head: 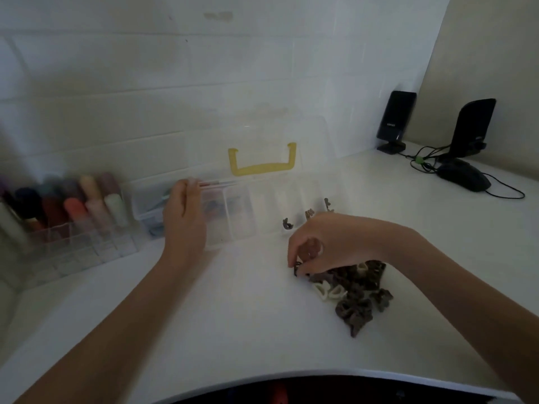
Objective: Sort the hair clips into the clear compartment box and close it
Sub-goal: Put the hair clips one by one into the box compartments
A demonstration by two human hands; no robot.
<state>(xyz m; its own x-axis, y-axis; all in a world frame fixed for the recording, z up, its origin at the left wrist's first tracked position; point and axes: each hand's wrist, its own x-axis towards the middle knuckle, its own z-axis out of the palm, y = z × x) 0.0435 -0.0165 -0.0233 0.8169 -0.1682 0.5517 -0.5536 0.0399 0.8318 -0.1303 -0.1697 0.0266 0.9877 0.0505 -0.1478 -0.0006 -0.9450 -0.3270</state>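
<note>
Right hand (318,246) pinches a clip from the pile (355,293); left hand (183,220), fingers relaxed, rests on the box (256,211).

I see the compartment box (248,211) at the middle of the table (233,316), its lid (262,141) raised behind it against the wall (145,83), the handle (262,160) on the lid. Left of the box stands an organiser rack (73,243) holding upright tubes (90,199). A few hair clips (287,223) lie in the box's right-hand compartments. Before the box, to its right, a pile of hair clips (355,295) lies on the table. My left hand (185,217) is at the box's left end; my right hand (323,243) rests on the pile's near-left edge. At far right stand two speakers (396,121), with a mouse (463,177) before them.
</note>
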